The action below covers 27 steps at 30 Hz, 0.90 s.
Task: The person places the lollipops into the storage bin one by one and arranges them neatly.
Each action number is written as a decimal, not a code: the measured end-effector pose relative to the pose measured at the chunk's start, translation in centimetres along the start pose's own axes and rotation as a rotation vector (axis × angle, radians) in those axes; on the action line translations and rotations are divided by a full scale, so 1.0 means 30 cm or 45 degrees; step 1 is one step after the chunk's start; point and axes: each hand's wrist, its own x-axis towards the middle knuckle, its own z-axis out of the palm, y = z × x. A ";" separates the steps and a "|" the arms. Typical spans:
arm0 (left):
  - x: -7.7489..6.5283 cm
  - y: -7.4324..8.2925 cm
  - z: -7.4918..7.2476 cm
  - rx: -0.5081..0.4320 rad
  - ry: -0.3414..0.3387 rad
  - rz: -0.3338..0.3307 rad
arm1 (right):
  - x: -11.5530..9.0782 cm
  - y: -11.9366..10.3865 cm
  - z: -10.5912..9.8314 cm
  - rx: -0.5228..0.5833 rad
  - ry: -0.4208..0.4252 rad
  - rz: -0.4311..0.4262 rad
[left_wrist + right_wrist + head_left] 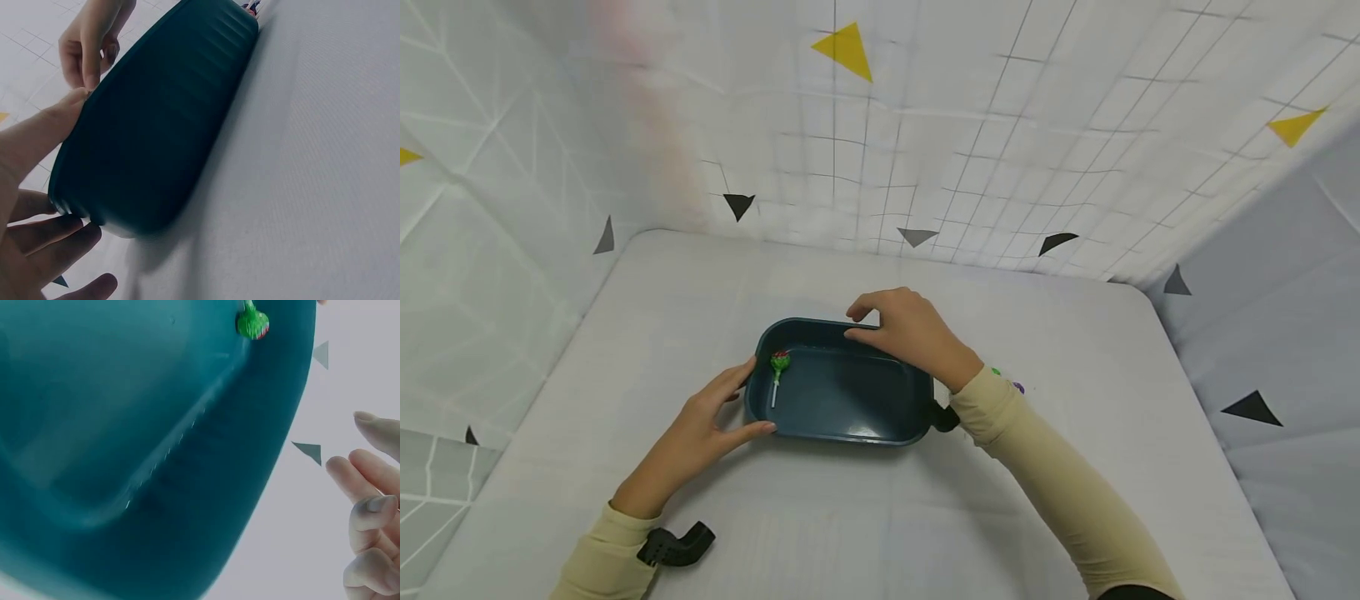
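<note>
A dark teal rectangular tray [850, 392] with rounded corners lies on the white-covered table. Inside it, by the left end, is a lollipop [780, 362] with a green and red wrapper and a white stick. My left hand [700, 425] holds the tray's left end, thumb at the near rim and fingers along the end wall. Above the far rim, my right hand [913, 329] has its thumb and index finger apart, with nothing between them. The right wrist view shows the right hand's fingers [369, 519] loosely bent beside the tray wall.
Small green [996, 372] and purple [1018, 387] wrapped pieces peek out behind my right forearm, to the right of the tray. A black wrist mount [677, 546] sticks out from the left sleeve. White cloth walls [820, 150] with yellow, black and grey triangles enclose the table.
</note>
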 end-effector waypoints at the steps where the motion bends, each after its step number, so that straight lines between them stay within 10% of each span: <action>1: 0.000 0.000 -0.001 -0.002 -0.001 -0.002 | -0.009 0.008 -0.009 0.007 0.007 0.006; 27: -0.001 0.003 0.005 0.011 0.002 -0.003 | -0.296 0.308 -0.082 0.014 0.048 0.309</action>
